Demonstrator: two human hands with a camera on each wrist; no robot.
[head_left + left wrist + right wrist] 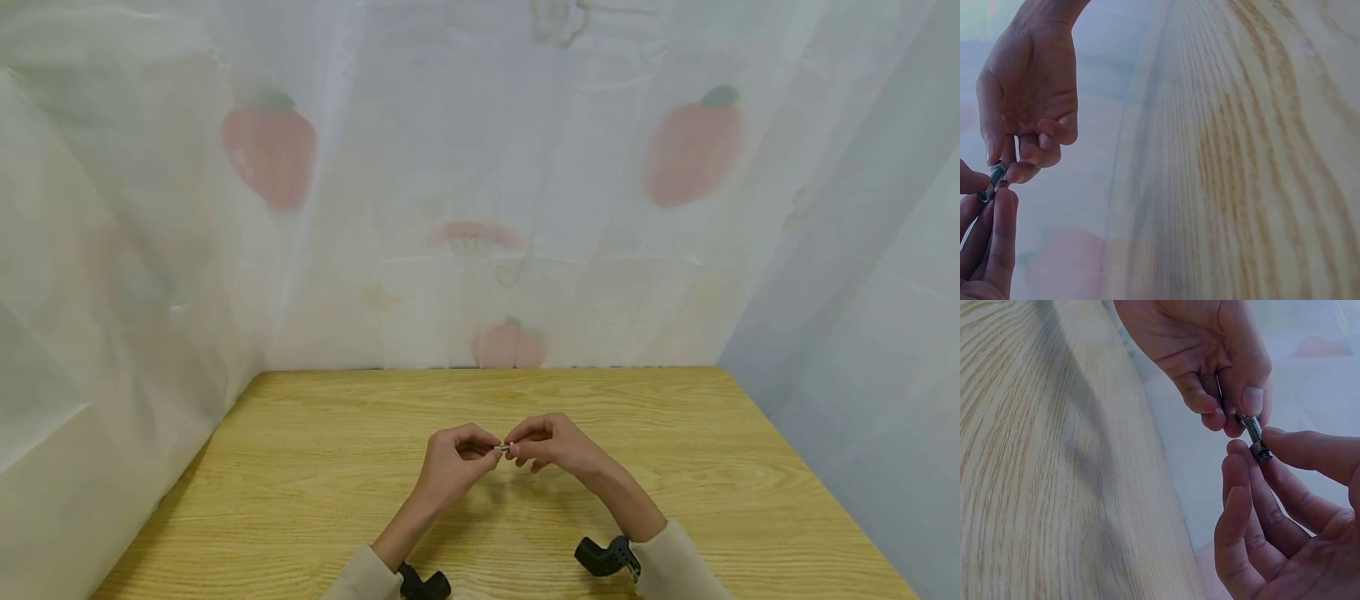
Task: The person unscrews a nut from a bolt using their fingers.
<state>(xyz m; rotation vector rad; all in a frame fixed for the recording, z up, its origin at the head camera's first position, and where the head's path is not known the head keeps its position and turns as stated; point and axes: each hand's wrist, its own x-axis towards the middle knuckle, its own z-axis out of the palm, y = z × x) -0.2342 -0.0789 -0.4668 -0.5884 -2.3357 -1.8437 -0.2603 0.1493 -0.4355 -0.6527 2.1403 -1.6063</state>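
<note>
Over the middle of the wooden table, both hands meet at a small metal bolt [1252, 429]. My left hand [450, 461] pinches one end of it between thumb and fingers, hiding that end in the right wrist view. Silver threads show between the two hands. A darker nut-like ring [1260, 451] sits around the other end, where the thumb and fingertips of my right hand [564, 447] pinch it. In the left wrist view the bolt [992, 183] runs at a slant from one hand's fingertips to the other's.
The light wood table [315, 467] extends around the hands, which cast shadows on it. Pale sheeting [390, 167] printed with strawberries hangs behind the table and along both sides. Black wrist devices [603, 557] are worn at the cuffs of the beige sleeves [678, 567].
</note>
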